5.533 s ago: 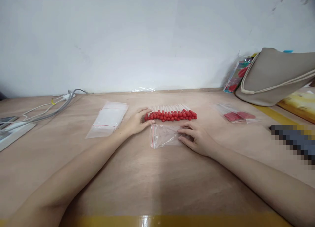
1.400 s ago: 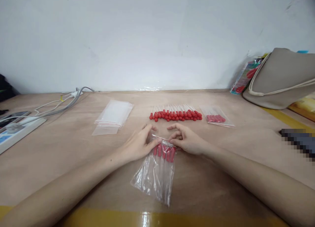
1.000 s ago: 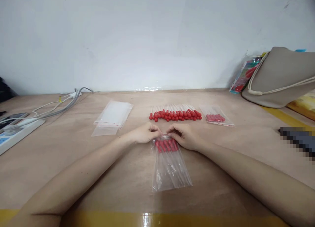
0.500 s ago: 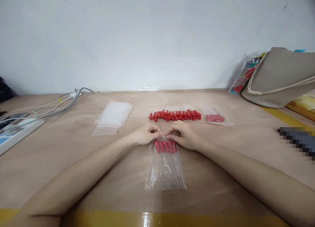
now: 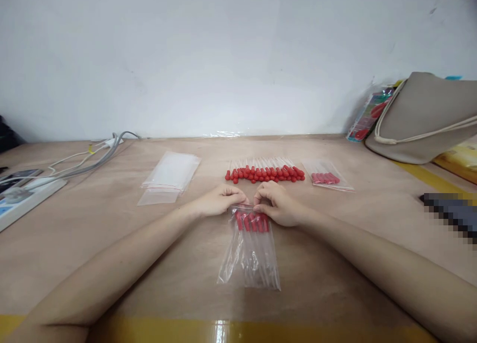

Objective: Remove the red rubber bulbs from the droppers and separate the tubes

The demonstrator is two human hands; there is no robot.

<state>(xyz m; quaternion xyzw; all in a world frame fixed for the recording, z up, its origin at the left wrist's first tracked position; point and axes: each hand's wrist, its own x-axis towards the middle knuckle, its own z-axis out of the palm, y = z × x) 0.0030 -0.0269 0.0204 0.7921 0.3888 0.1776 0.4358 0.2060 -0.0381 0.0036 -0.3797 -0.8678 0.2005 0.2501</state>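
A clear zip-lock bag (image 5: 231,268) lies in front of me, its mouth on the far side. Inside it are several droppers (image 5: 253,223) with red rubber bulbs towards the mouth and clear stems towards me. My left hand (image 5: 218,201) pinches the left part of the bag's top edge between thumb and fingers. My right hand (image 5: 279,204) is closed in a pinch on the right part of the same edge. Just beyond my hands lies a row of loose red-bulbed droppers (image 5: 264,174), stems pointing to the wall.
A stack of flat plastic bags (image 5: 171,171) is at left, and bagged droppers (image 5: 326,178) lie at right. A power strip (image 5: 37,196) with cables (image 5: 93,157) is at far left. A grey-beige bag (image 5: 421,114) and a pixelated dark object (image 5: 450,214) are at right.
The bag's top edge has shifted slightly, and its lower end has swung a little left. My left hand has moved slightly right along the edge; my right hand is nearly still.
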